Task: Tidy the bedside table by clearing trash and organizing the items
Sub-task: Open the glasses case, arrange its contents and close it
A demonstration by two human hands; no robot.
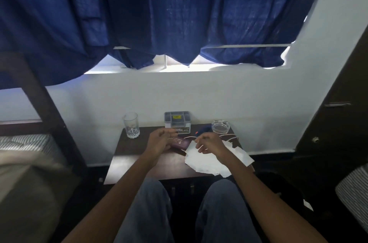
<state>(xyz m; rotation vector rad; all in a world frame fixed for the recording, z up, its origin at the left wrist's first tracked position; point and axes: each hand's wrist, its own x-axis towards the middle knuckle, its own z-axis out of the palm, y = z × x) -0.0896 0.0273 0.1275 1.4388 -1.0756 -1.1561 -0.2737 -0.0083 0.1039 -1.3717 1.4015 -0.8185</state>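
A dark wooden bedside table (pixel 139 165) stands under the window. On it are a clear drinking glass (pixel 131 125) at the back left, a grey plastic box (pixel 177 122) at the back middle, and a glass ashtray (pixel 220 126) at the back right. A maroon booklet (pixel 179 142) lies in the middle, and crumpled white paper (pixel 211 160) covers the right side. My left hand (pixel 159 142) hovers over the booklet with loosely curled fingers. My right hand (pixel 211 144) hangs above the white paper, fingers loosely curled, holding nothing that I can see.
A small dark blue item (pixel 205 130) and a white cord (pixel 232 138) lie near the ashtray. A bed with striped bedding (pixel 23 143) and a dark bedpost (pixel 45 107) stands on the left. A dark cabinet door (pixel 338 113) stands on the right. Blue curtains (pixel 159 14) hang above.
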